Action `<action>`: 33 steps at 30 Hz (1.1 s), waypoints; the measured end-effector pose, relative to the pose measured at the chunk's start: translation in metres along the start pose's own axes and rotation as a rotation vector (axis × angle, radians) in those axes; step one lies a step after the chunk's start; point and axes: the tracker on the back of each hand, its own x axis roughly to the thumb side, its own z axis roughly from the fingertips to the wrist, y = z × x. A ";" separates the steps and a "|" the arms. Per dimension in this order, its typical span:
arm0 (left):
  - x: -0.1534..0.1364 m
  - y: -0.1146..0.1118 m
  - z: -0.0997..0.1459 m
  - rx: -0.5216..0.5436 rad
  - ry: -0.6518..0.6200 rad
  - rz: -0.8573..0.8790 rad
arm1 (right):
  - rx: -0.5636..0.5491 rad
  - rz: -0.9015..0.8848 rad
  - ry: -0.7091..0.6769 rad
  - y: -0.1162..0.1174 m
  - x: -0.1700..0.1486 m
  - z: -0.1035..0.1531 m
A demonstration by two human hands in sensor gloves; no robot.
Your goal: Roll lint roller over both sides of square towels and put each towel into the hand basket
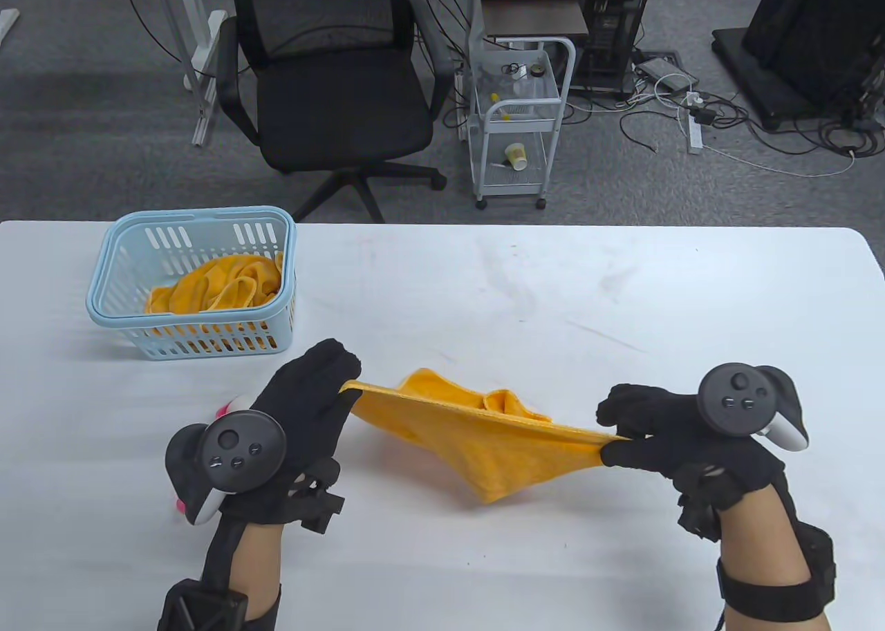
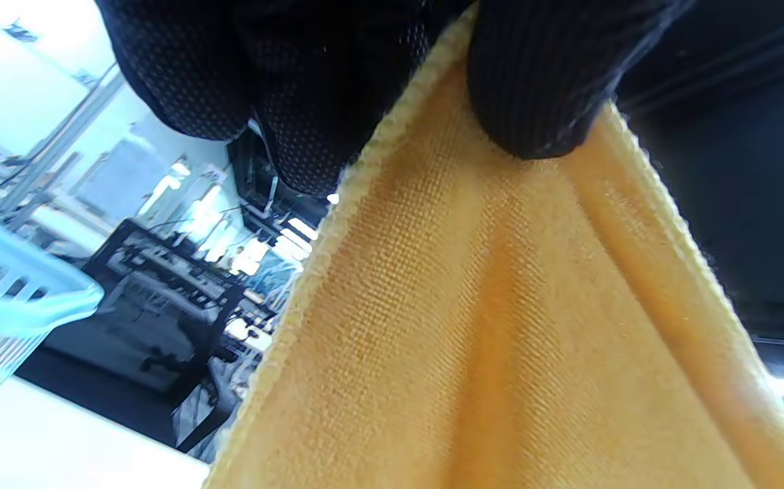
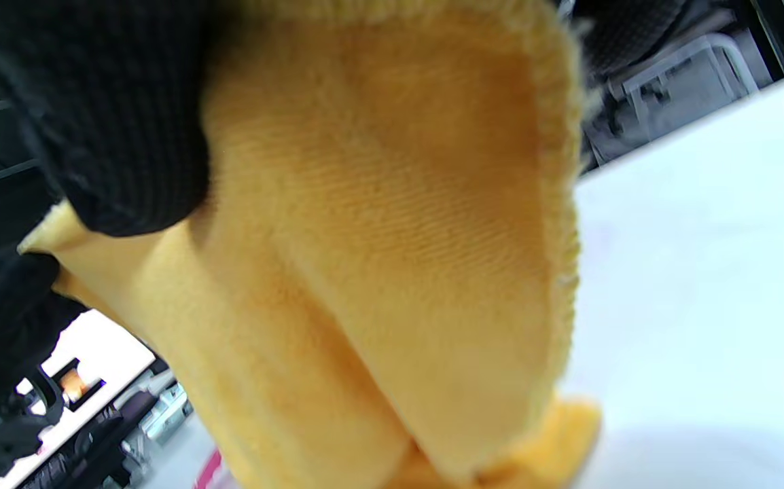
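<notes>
While both hands hold the yellow towel (image 1: 484,444) in the air above the table (image 1: 553,292), the step in hand is, as I judge it, to spread or turn the towel so that 1 side can be rolled. The left hand (image 1: 304,417) pinches 1 corner; in the left wrist view a gloved fingertip (image 2: 535,88) presses on the cloth close to the hem. The right hand (image 1: 677,437) pinches the opposite corner between thumb and fingers, and the right wrist view shows the cloth folded over under the thumb (image 3: 120,136). The towel hangs stretched between the 2 hands, its top edge is tight, the middle sags in a point toward the table, and a small fold stands up at the far edge.

To do this well, I think the hands should keep the pinch near the hem, pull apart evenly until the fold opens, and then lay the towel flat on the table, not bunched.

Something pink and white (image 1: 231,404), perhaps the lint roller, shows just behind the left hand, mostly hidden, so I cannot tell for sure. The blue hand basket (image 1: 110,292) stands on the table at the far left, near the left hand, and already holds yellow cloth (image 1: 221,285).
</notes>
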 end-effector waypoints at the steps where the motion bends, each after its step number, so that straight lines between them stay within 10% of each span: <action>1: 0.004 0.007 0.000 -0.002 -0.021 0.008 | -0.023 0.000 -0.015 -0.010 0.007 0.003; 12: 0.033 0.091 -0.027 0.000 -0.131 0.024 | -0.048 0.101 -0.052 -0.105 0.081 0.020; 25: -0.016 0.008 -0.132 -0.068 0.044 -0.195 | -0.405 0.072 0.299 -0.107 -0.013 -0.069; 33: 0.010 0.046 -0.140 0.148 -0.103 -0.140 | -0.751 0.011 0.112 -0.138 0.018 -0.055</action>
